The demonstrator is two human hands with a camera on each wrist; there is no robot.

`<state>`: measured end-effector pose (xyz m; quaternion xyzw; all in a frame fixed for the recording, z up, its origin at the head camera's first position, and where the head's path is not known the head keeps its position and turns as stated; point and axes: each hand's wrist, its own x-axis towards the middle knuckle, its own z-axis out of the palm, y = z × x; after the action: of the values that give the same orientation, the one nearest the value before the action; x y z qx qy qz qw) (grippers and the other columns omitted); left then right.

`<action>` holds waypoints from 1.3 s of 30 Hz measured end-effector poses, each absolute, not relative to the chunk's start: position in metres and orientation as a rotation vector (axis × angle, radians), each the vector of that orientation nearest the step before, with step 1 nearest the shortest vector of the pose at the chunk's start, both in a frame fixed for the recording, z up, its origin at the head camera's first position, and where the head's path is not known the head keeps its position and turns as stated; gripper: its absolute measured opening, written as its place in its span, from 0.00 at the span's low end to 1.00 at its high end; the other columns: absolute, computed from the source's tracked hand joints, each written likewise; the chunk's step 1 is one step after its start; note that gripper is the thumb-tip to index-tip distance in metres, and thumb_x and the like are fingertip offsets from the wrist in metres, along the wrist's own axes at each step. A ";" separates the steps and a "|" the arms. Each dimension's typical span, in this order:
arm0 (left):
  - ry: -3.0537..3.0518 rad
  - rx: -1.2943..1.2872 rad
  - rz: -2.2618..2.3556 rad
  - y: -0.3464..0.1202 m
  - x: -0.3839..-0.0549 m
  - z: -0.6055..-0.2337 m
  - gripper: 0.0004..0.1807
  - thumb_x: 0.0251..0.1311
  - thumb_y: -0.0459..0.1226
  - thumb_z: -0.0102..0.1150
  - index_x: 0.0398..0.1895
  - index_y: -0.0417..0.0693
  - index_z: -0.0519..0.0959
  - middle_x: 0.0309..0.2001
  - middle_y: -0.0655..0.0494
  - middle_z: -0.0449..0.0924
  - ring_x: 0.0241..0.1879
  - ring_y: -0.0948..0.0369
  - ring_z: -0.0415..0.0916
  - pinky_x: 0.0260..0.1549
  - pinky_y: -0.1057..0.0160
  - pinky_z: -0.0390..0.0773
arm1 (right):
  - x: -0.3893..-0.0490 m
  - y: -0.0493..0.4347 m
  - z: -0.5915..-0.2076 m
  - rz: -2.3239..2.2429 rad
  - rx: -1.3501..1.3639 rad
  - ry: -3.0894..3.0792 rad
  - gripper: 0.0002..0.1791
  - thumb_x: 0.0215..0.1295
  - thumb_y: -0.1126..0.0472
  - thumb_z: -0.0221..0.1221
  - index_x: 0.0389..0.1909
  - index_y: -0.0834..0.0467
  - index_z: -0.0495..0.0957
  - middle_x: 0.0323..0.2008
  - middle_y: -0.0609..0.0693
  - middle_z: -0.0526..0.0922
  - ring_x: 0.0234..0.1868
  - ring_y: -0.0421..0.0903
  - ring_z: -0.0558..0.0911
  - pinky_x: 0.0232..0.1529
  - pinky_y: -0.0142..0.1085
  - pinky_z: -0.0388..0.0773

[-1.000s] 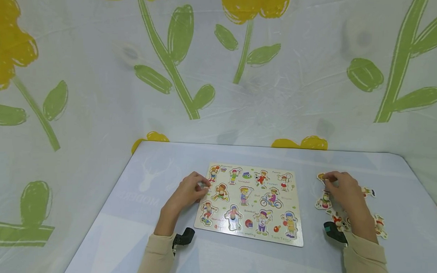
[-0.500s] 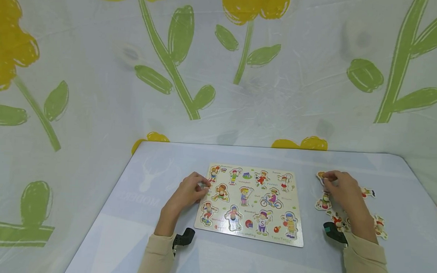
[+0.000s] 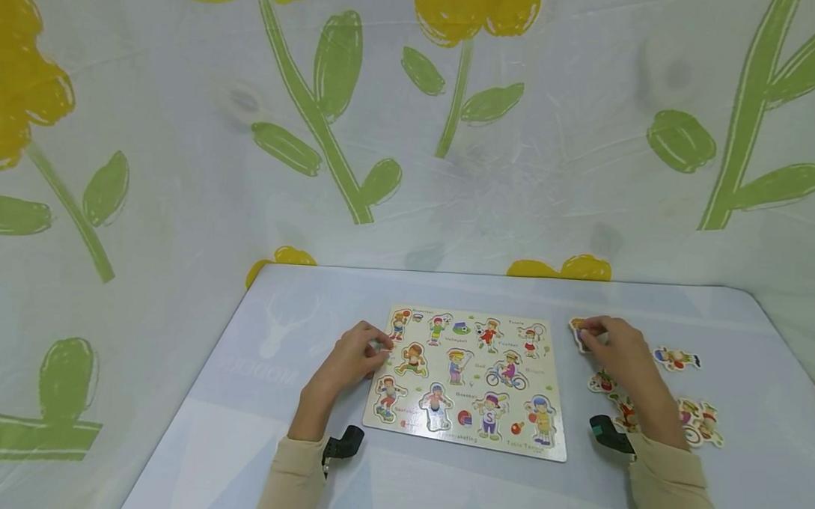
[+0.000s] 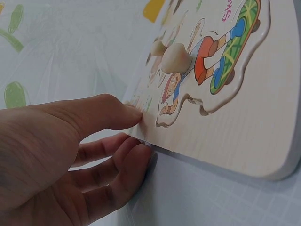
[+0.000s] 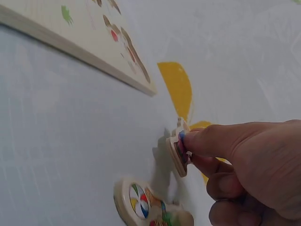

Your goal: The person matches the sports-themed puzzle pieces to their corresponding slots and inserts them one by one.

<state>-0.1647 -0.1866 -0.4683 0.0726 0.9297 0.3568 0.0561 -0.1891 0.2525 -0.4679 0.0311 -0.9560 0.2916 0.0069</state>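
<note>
In the head view, one flat rectangular puzzle board (image 3: 433,371) lies on a smooth white table (image 3: 239,443), printed with eleven sporting figures in rows of four, three and four. At the board's left edge, the left hand (image 3: 351,357) holds on with thumb and curled fingers. Beyond its right edge, the right hand (image 3: 616,352) pinches one small piece (image 3: 575,334). At least four loose pieces (image 3: 676,360) lie right of the board; the arm partly covers the group, hiding the exact count. Behind the board hangs a creased white cloth (image 3: 552,155) with flower prints.

In the left wrist view, the thumb rests on the board's pale wood-grained face, near a wavy skateboarder cutout; two rounded wooden knobs (image 4: 176,59) stand farther in.

In the right wrist view, thumb and finger grip the thick-edged piece, apart from the board's corner; one ball-printed piece (image 5: 134,202) lies below.
</note>
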 end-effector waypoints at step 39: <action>2.796 0.244 1.133 -0.187 -0.164 -0.468 0.06 0.60 0.30 0.62 0.39 0.44 0.83 0.45 0.47 0.74 0.28 0.62 0.71 0.18 0.71 0.75 | -0.208 0.117 -0.457 0.893 0.449 -2.952 0.11 0.67 0.57 0.61 0.45 0.59 0.82 0.40 0.54 0.82 0.38 0.48 0.78 0.39 0.45 0.77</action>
<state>-0.1642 -0.1868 -0.4681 0.0806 0.9222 0.3738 0.0571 -0.2082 0.1174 -0.4568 0.1439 -0.9471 0.2865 0.0122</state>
